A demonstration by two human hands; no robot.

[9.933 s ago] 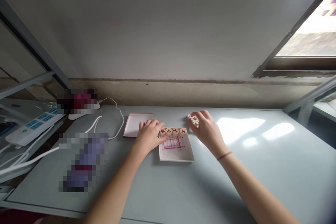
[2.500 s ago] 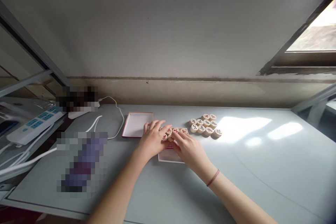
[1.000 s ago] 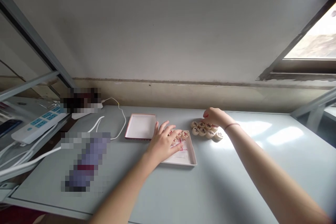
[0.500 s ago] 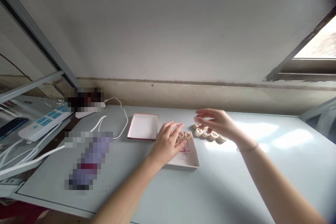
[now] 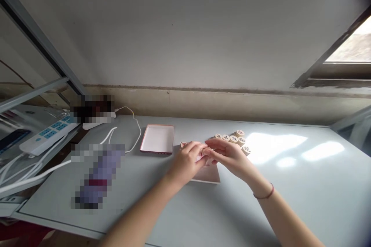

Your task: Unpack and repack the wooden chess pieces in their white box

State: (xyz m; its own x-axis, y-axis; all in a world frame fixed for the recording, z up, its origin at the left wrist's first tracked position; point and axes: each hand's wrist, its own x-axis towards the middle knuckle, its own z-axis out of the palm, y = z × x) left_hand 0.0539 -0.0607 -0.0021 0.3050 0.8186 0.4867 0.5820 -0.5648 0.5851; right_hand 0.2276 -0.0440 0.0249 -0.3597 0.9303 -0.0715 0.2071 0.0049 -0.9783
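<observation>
My left hand rests over a shallow white box tray, its fingers bent and close together. My right hand meets it from the right, with thumb and fingers pinched near the left fingertips. Whatever the two hands grip is hidden between their fingers. Round wooden Chinese chess pieces lie in the tray; a red-marked piece shows at its back left corner, the others mostly covered. Just beyond my right hand stand several dark-marked Chinese chess pieces in a cluster, some apparently stacked.
An open box lid lies left of the tray. Farther left are a blurred purple object, white cables and a power strip. The grey table ends at a wall behind.
My right hand has come left and down from above the dark-marked pieces to my left hand over the tray, its fingers closing. My left hand's fingers have drawn in, and the cluster shows more fully.
</observation>
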